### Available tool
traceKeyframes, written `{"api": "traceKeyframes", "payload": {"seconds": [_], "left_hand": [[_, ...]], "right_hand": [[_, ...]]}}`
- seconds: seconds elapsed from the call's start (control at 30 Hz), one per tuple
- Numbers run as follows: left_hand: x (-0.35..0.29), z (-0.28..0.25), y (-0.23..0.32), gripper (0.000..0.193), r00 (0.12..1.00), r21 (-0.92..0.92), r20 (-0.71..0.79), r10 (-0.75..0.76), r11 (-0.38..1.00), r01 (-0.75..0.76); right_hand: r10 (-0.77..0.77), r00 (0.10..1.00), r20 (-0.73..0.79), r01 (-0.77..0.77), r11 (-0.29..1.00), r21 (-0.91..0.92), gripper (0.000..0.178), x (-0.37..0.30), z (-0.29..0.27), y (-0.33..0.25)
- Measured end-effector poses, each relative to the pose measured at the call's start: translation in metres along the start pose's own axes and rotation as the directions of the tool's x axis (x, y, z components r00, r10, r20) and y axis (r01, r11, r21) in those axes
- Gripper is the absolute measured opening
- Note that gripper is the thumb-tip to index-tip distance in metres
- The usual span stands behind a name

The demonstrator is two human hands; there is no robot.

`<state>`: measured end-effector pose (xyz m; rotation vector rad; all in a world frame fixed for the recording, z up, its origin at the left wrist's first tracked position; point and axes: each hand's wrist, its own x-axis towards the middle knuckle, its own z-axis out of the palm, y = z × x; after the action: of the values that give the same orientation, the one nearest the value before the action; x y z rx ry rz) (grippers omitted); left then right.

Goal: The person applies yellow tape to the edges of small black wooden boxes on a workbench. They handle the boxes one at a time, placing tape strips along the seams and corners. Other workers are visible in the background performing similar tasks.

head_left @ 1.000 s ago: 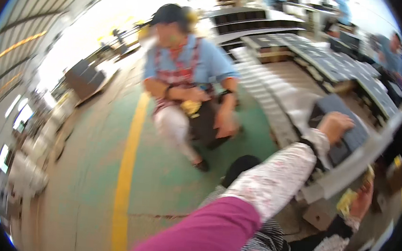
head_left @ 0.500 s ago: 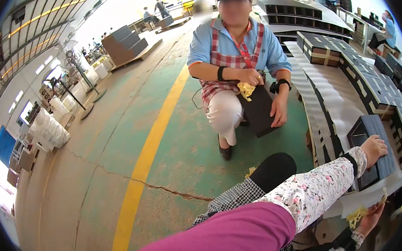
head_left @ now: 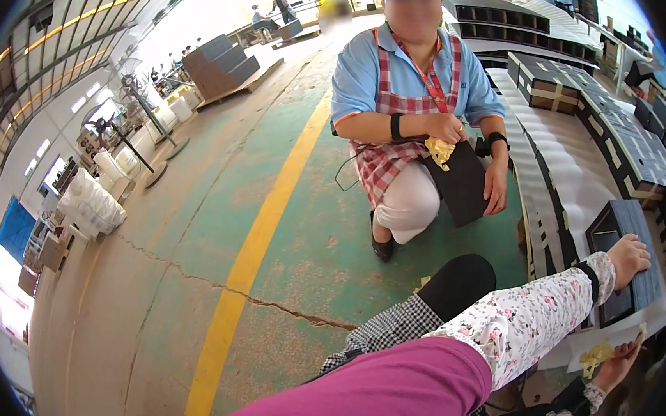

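Observation:
My left hand [head_left: 630, 261], its arm in a floral sleeve stretched to the right, has its fingers curled over the side of a dark grey wood-grain box [head_left: 645, 233]. That box is open-fronted and stands tilted on white foam sheeting. Below it my right hand [head_left: 616, 369] is turned up, with a crumpled yellow cloth [head_left: 594, 358] held at its fingers. A thin pale piece shows by the fingertips, too small to name. Across from me a crouching co-worker [head_left: 417, 85] holds a black panel [head_left: 459, 191] and another crumpled yellow cloth [head_left: 439, 152].
Taped dark boxes [head_left: 576, 98] stand in a row on foam-covered stacks at the right. A yellow line [head_left: 257, 233] and a crack cross the green floor. Stacked grey boxes [head_left: 217, 66] sit on a pallet farther off; a standing fan [head_left: 108, 132] is at the left.
The view has swung slightly left, so the co-worker and the boxes appear farther right. My left hand stays on the box, and my right hand still has the yellow cloth.

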<state>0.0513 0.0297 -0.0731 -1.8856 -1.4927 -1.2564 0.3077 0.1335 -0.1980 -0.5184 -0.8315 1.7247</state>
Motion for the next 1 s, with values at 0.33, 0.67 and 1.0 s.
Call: {"api": "traceKeyframes", "payload": {"seconds": [0.33,0.67,1.0], "left_hand": [[-0.002,-0.008,0.003,0.024,0.999,0.022,-0.049,0.015,1.000,-0.014],[0.000,0.007,-0.008,0.027,0.998,0.016,-0.065,0.027,1.000,-0.026],[0.003,0.005,-0.006,0.027,1.000,0.003,-0.006,0.007,1.000,-0.007]], "right_hand": [[-0.016,0.998,0.056,0.010,0.994,0.109,0.040,-0.024,0.032,-0.014],[-0.040,0.999,0.023,0.039,0.997,0.060,0.044,0.005,0.002,0.002],[-0.083,0.983,0.163,0.082,0.997,0.013,0.048,0.015,-0.005,-0.001]]}}
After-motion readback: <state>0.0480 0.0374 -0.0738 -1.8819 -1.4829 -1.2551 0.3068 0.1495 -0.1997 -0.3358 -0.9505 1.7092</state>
